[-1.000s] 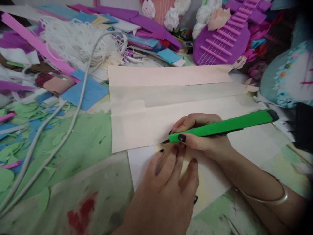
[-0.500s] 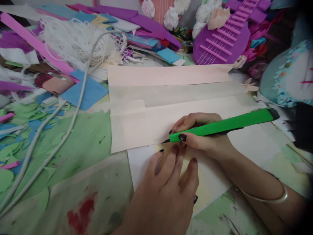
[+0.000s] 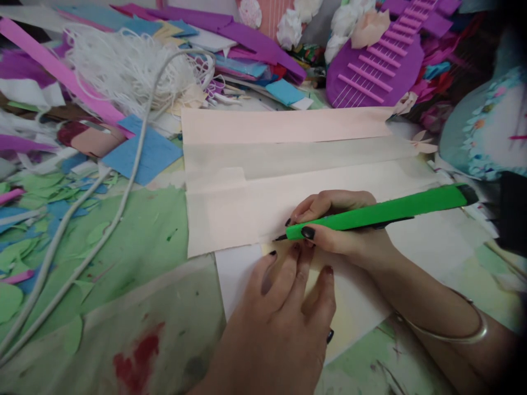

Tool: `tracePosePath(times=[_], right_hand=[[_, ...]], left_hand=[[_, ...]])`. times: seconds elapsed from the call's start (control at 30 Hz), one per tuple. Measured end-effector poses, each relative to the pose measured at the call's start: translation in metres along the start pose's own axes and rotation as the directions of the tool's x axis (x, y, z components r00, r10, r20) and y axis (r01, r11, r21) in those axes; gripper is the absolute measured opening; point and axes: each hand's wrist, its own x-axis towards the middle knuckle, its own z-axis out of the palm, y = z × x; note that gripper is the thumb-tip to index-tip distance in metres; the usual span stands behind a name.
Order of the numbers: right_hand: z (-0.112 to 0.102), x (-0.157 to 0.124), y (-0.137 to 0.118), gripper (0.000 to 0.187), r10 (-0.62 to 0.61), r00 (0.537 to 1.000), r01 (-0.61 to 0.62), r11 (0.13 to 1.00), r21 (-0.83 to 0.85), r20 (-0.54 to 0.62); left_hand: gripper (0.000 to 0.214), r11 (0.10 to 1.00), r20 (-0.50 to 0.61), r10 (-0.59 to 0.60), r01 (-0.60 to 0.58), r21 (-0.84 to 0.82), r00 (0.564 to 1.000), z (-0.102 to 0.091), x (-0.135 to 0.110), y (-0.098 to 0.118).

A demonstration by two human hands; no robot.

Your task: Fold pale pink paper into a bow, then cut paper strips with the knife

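My right hand (image 3: 346, 230) grips a green utility knife (image 3: 382, 211) with a black end. Its narrow dark tip meets the lower edge of a pale pink paper sheet (image 3: 230, 219). My left hand (image 3: 284, 312) rests with fingers apart on a pale yellow piece (image 3: 341, 323) and a white sheet (image 3: 228, 277) under it. Its fingertips lie just below the knife tip, close to my right hand's fingers. Part of the yellow piece is hidden under both hands.
White string (image 3: 127, 66) is heaped at the back left. A grey cable (image 3: 142, 137) loops across the left side. Blue paper (image 3: 144, 151) and green scraps (image 3: 20, 249) lie nearby. A purple paper guitar (image 3: 370, 77) stands behind, with a pale blue decorated piece (image 3: 465, 126) at right.
The rear end of the utility knife has shifted slightly right. Its tip and my left hand stay almost in the same place.
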Motion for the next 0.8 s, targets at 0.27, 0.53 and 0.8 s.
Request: tracePosePath(times=[0.27,0.53,0.8], right_hand=[[-0.0028,-0.0006,0.0025,0.007,-0.006,1.0,0.006,1.0,0.003,-0.016],[-0.0037,-0.0007,0.0038,0.008,0.023,0.999,-0.023,1.0,-0.006,-0.029],[-0.003,-0.0001,0.001,0.006,0.054,0.998,-0.054,0.999,0.009,-0.034]], left_hand=[[0.048,1.0,0.012,0.014,-0.014,-0.003,1.0,-0.0011,-0.0017,-0.0001],[0.048,1.0,0.012,0.017,-0.016,-0.005,1.0,-0.0003,-0.0025,-0.0002],[0.048,1.0,0.012,0.008,-0.008,-0.008,1.0,-0.0004,-0.0005,-0.0013]])
